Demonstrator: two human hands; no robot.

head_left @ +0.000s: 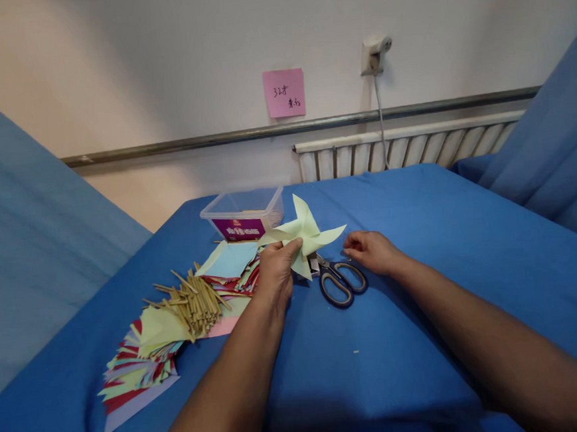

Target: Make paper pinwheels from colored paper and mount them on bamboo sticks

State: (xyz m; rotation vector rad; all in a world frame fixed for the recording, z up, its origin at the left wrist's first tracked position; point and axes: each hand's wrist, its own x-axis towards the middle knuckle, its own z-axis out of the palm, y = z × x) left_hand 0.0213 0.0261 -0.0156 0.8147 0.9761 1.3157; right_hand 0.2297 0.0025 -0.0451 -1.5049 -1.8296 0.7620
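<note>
The left hand was closed on a pale green paper pinwheel, fingers pinched on the lower vanes near its centre, holding it lifted just above the blue cloth-covered table. The pinwheel stood up and slightly right of that hand, its vanes fanned out, one pointing toward the far edge and another toward the right hand.

The right hand rested on the cloth, fingers loosely curled and holding nothing that could be seen, though a very small item under the fingertips could not be ruled out. It lay just right of the pinwheel's right vane tip, apart from it.

Between the two hands, and a little nearer the person, lay a pair of black-handled scissors, long axis running from the blades at upper left to the handle loops at lower right. The loops were close below the right hand, so that hand was the nearer one.

Left of the left hand lay a bundle of thin bamboo sticks on a spread of coloured paper sheets running toward the table's near left corner. Behind the pinwheel, toward the far edge, stood a clear plastic box.
</note>
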